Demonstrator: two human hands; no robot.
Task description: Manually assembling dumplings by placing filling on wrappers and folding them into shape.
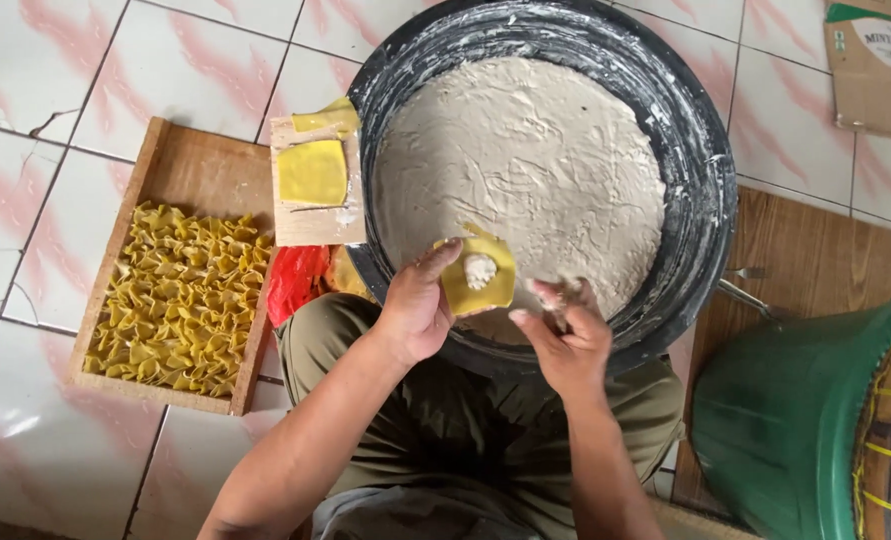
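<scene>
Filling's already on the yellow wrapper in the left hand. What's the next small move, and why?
Probably fold the wrapper shut over the filling. The left hand holds it open and flat with a white dab in the middle, the right hand is beside it, apart, and the wooden tray holds pieces already folded.

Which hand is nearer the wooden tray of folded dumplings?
Left. The left hand, holding a yellow wrapper, sits to the right of the tray; the right hand is farther right, in front of the black basin.
</scene>
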